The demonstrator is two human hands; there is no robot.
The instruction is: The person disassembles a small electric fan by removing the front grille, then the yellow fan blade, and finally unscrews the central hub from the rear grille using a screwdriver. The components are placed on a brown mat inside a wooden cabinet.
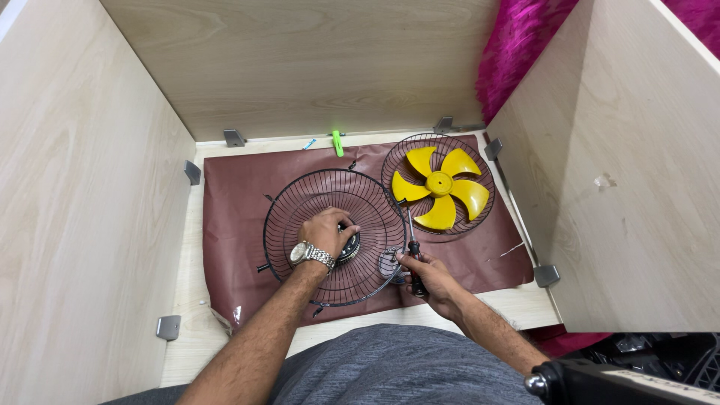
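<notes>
Hands working at a wire fan guard, centre of frame.
I am pressing my left hand [328, 229], fingers clenched, on the guard [334, 236] hub; my right hand [429, 281] is grasping a screwdriver [414, 259].

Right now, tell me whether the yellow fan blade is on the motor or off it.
Off. The yellow fan blade lies loose in a separate wire guard, apart from the motor under the left hand.
</notes>
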